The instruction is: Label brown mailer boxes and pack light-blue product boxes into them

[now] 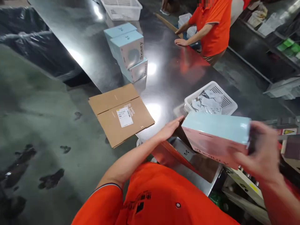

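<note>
My right hand grips one end of a light blue and pink box, tilted over an open brown carton at the table's near edge. Inside that carton a pale surface with a dark squiggle mark shows. My left hand lies against the carton's upper left edge with its fingers stretched out. To the left, a flattened brown carton with a white label overhangs the table edge. A white basket of small clear packets stands just beyond the held box.
Blue and pink boxes are stacked on the metal table, with a white basket behind them. Across the table stands a person in orange, hands at its edge. Black-lined bins stand at the left.
</note>
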Motion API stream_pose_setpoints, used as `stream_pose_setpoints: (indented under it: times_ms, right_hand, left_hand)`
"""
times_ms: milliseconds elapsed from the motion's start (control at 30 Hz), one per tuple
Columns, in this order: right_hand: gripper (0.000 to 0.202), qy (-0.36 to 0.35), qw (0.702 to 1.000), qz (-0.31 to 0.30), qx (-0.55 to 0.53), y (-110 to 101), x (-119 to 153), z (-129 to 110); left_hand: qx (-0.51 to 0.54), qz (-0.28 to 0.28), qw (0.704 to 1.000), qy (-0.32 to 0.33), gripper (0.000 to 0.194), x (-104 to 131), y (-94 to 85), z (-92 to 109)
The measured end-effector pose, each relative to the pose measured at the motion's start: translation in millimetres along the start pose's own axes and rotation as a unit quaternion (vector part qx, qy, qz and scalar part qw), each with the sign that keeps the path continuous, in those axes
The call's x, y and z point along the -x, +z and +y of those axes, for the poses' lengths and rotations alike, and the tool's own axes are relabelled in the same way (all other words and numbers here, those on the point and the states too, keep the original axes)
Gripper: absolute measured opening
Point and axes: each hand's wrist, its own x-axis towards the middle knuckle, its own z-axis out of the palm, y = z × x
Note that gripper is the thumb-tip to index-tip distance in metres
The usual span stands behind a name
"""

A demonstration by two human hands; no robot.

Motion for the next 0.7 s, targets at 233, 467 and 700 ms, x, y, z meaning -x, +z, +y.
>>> stream_pose_setpoints:
  times_ms: [233, 467, 700]
  right_hand:
    - [0.038, -0.201, 0.935, -0.17, 0.239, 96, 70, 10]
    - [0.034, -0.08, 0.9, -0.428, -0.012, 84, 23, 48]
    - [0.047, 0.204, 0.933, -0.217, 0.201, 131, -107, 183]
  left_hand:
    - [-0.063, 0.008, 0.998, 0.014, 0.061, 5, 5.2, 4]
    - [-0.108, 0.04, 0.993, -0.013, 0.066, 7, 10.8, 6]
    - [-0.081, 0.035, 0.994, -0.064, 0.069, 7, 11.5, 12]
